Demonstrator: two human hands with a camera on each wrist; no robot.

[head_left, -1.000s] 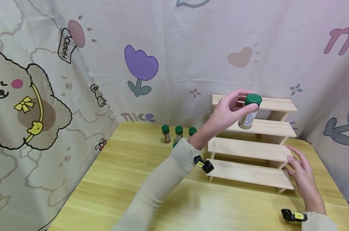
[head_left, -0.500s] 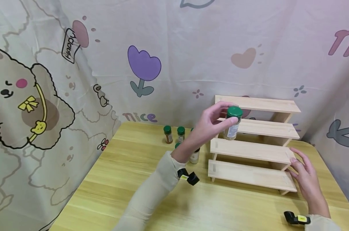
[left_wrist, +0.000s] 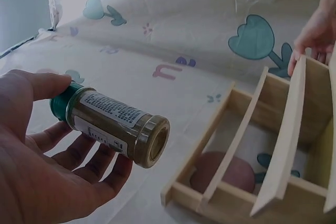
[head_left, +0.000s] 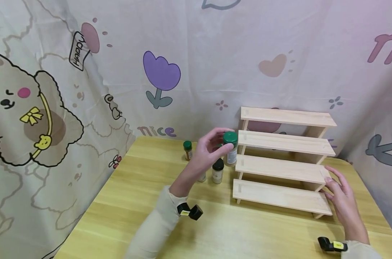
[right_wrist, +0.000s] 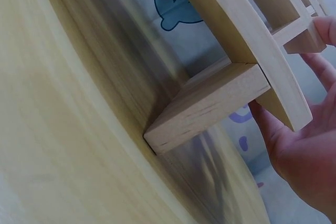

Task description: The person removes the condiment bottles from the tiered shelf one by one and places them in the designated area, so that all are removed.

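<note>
My left hand [head_left: 206, 153] holds a spice jar [head_left: 231, 155] with a green lid, off the table and just left of a four-step wooden display shelf [head_left: 283, 196]. In the left wrist view the jar [left_wrist: 107, 119] lies tilted, its lid toward the palm, a printed label and brownish contents showing. Thumb and fingers wrap its lid end. At the shelf's right end my right hand [head_left: 343, 198] grips the edges of the lower steps. The right wrist view shows this hand [right_wrist: 315, 156] with its thumb and fingers around the end of the boards.
On the wooden table [head_left: 134, 201], left of the shelf, stand a black-lidded jar [head_left: 217, 172] and a green-lidded jar [head_left: 187, 151]. More jars are partly hidden behind my left hand and wrist. A printed cloth [head_left: 199, 72] hangs close behind the shelf.
My left hand has carried the green-lidded jar left and down, from in front of the upper steps to beside the shelf. My right hand stays at the shelf's end.
</note>
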